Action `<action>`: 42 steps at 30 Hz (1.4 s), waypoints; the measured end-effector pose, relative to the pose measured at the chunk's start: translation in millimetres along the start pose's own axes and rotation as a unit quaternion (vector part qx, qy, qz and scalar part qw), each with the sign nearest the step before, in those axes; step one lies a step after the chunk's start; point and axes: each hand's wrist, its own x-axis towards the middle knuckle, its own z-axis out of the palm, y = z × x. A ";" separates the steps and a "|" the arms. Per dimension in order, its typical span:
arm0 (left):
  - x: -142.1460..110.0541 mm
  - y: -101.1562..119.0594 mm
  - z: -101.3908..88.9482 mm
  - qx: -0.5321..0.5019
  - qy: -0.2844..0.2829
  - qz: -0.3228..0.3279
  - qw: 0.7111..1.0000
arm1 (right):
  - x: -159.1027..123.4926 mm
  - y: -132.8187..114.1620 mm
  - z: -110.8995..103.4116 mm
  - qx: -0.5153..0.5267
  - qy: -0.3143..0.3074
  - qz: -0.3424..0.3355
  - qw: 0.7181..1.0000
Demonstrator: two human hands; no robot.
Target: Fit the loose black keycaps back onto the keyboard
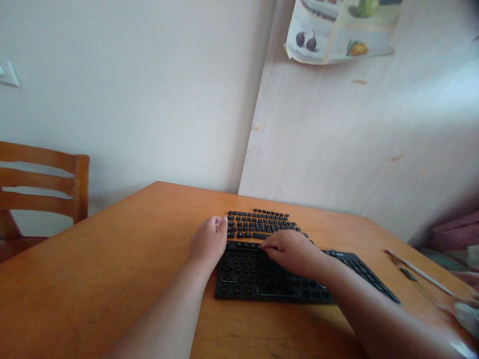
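A black keyboard lies on the wooden table, most of its main key area showing bare switches without caps. Keycaps sit along part of its top row. My left hand is curled at the keyboard's upper left corner; whatever its fingers hold, if anything, is hidden. Over the top row, my right hand has its thumb and fingers pinched together at the keys. Anything between those fingertips is too small to make out. Beyond the keyboard, loose black keycaps lie in several rows, close to both hands.
The wooden table meets a pale wall and a white board. On its right lie a long thin stick, a small dark object and a whitish item. A wooden chair stands at left. A fruit picture hangs above.
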 end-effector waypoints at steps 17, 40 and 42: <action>-0.8 1.1 -1.0 0.003 0.001 0.001 1.000 | 3.8 -7.8 9.5 0.043 0.019 -0.021 0.999; -0.2 -0.9 1.6 -0.004 0.005 -0.002 1.000 | 4.5 -18.5 16.8 0.059 0.039 -0.034 0.997; 0.2 -1.1 1.8 -0.005 0.007 -0.001 1.000 | 4.1 -20.1 18.3 0.065 0.042 -0.037 0.996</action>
